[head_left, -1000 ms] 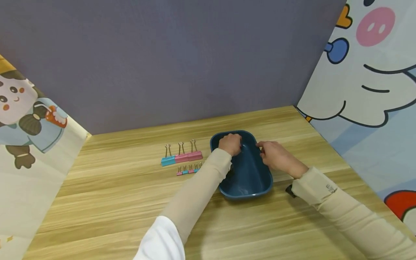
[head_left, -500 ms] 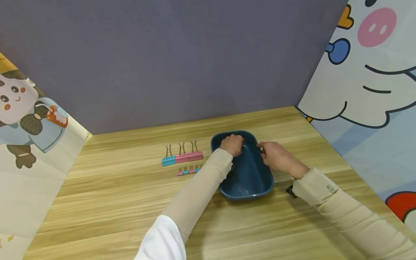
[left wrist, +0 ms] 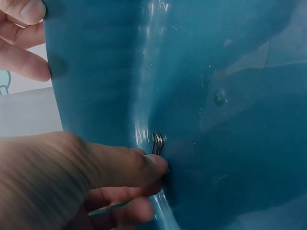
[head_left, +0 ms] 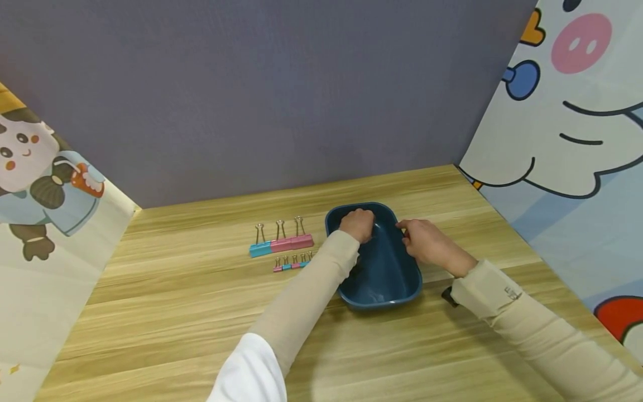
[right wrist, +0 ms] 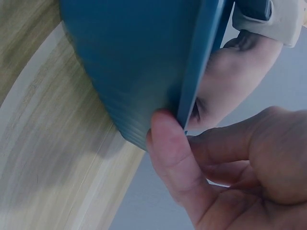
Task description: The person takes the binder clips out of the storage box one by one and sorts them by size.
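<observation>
A dark blue plastic basin (head_left: 384,262) stands on the wooden table. My left hand (head_left: 358,225) reaches down inside its far part. In the left wrist view, that hand's thumb and fingers pinch a small binder clip, whose looped metal wire handle (left wrist: 158,140) pokes out past the thumb; its body is hidden. At the basin's right side my right hand (head_left: 424,241) pinches the rim, thumb and fingers on either side of the wall, as the right wrist view (right wrist: 192,120) shows. Left of the basin, a row of large blue and pink binder clips (head_left: 281,244) lies with handles pointing away.
Just nearer than the large clips runs a row of several small pink and blue binder clips (head_left: 291,266), partly covered by my left sleeve (head_left: 311,296). A grey panel (head_left: 281,100) rises behind the table (head_left: 176,312), and cartoon-printed walls flank both sides.
</observation>
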### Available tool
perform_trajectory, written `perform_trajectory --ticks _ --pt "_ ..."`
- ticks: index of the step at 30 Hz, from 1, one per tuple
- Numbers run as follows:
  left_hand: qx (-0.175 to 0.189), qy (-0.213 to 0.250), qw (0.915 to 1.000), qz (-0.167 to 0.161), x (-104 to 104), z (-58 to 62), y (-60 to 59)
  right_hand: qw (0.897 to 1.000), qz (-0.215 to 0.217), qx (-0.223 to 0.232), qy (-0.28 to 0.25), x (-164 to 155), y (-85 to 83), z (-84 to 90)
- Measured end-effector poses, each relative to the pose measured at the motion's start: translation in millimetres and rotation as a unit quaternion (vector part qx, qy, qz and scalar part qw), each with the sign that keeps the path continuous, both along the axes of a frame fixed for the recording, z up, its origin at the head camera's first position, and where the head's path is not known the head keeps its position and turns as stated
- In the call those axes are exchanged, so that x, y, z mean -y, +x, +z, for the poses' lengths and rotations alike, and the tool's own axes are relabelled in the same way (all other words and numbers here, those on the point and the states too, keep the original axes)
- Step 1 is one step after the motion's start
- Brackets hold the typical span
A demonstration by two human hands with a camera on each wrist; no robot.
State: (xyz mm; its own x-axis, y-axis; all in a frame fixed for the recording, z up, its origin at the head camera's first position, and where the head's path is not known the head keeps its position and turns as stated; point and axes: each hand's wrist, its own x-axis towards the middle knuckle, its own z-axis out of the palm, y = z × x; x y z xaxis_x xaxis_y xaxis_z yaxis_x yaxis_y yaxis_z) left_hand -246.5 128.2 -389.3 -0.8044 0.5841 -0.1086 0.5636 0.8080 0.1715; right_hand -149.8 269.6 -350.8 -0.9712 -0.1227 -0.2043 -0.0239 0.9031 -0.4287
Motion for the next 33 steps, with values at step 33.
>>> perform_trajectory --ticks 33 --pt "0.000 0.084 0.9962 -0.020 25.0 18.9 -2.4 1.000 0.005 -0.015 0.021 2.2 -0.1 -0.2"
